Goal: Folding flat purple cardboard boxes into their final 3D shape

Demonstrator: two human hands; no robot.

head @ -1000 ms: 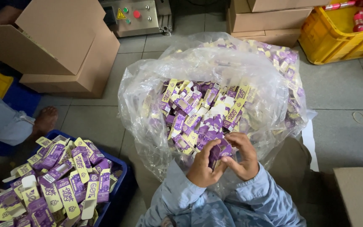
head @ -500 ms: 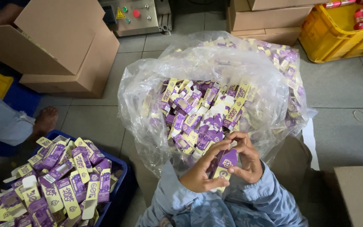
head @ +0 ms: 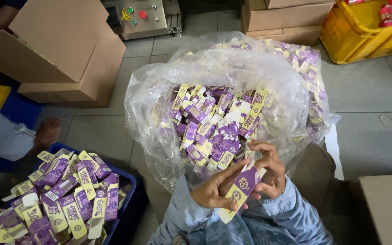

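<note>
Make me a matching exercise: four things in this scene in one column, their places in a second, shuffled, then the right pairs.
Things:
1. flat purple and yellow carton
2. clear plastic bag of flat cartons
3. blue plastic crate
4. yellow plastic crate

Places:
A. top right corner
B. lower left, piled with folded cartons
C. between both hands
D. centre, just beyond the hands

Pairs: 1-C, 2-D, 3-B, 4-A
</note>
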